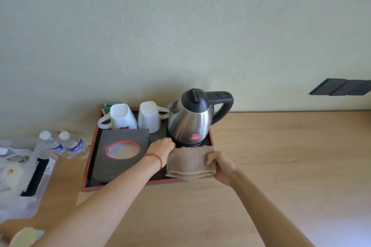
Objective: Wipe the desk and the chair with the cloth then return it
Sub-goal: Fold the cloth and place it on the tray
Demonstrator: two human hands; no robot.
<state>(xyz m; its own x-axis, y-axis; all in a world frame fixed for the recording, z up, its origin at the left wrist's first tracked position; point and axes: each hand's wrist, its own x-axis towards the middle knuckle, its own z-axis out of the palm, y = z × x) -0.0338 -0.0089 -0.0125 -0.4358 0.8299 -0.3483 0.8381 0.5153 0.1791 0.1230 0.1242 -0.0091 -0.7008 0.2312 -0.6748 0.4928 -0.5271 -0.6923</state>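
Cloth: a folded tan waffle-weave cloth point(190, 163) lies in the front right corner of the tray, its near folded edges stacked just over the tray's front rim, its far edge touching the kettle base.
Right hand: the right hand point(220, 166) grips the cloth's right end, fingers curled over the top and closed on the fabric.
Left hand: the left hand point(160, 151) rests at the cloth's left far corner, fingers bent down and narrow; whether they pinch the fabric cannot be told. A red string bracelet point(155, 157) circles that wrist.
Tray: a black tray with a red rim point(88, 164) sits on the desk against the wall.
Kettle: a stainless steel electric kettle point(192, 120) with a black lid and handle stands upright on its base at the tray's right rear, just behind the cloth.
Mugs: two white mugs point(122, 116) point(149, 116) stand upside down side by side at the tray's rear, left of the kettle.
Tissue box: a dark tissue box point(120, 156) with a red-ringed round opening fills the tray's left front, beside the left forearm.
Desk: a light wooden desk point(281, 166) runs along a pale wall.
Bottles: two small water bottles point(60, 144) stand together just left of the tray.
Wall plates: dark wall plates point(341, 87) sit on the wall at far right.
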